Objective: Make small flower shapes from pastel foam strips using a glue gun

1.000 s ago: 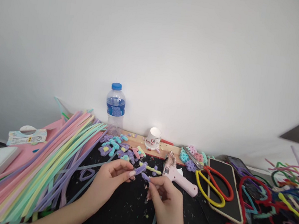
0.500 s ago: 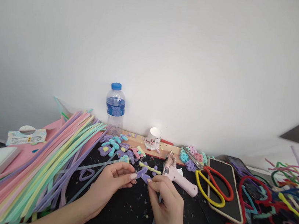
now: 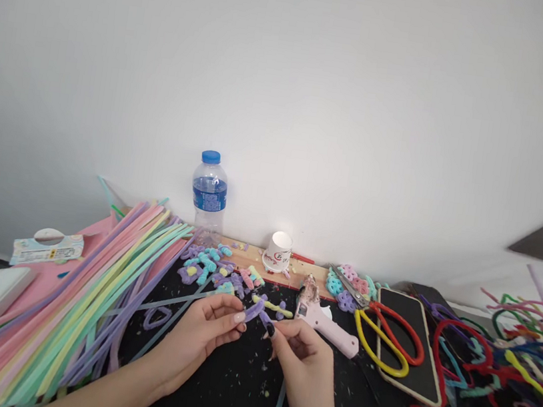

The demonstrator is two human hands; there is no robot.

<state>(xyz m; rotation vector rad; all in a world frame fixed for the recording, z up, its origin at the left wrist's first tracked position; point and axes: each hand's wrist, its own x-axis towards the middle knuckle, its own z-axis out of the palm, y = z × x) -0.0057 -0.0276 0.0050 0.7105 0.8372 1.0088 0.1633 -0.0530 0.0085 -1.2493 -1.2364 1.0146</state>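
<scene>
A short purple pipe cleaner (image 3: 255,309), its two ends crossing, is pinched between my hands above the black mat (image 3: 208,397). My left hand (image 3: 208,329) grips its left end between thumb and fingers. The other end is in the fingertips of my right hand (image 3: 307,363), where dark nails show. Just beyond lies a yellow pipe-cleaner piece (image 3: 281,309). A pink glue gun (image 3: 332,330) rests right behind my right hand. Behind my left hand is a pile of small purple, turquoise and pink pipe-cleaner shapes (image 3: 207,265).
Long pastel pipe cleaners (image 3: 103,287) fan out on the left. Along the wall stand a water bottle (image 3: 209,195) and a paper cup (image 3: 278,251). Scissors (image 3: 396,342) with red and yellow handles lie across a dark, pale-edged panel (image 3: 423,366). Colourful pipe cleaners (image 3: 527,361) tangle at the right.
The purple ends now cross more plainly, one standing up. My right hand has turned slightly, its fingertips bending lower. My left hand stays nearly in place.
</scene>
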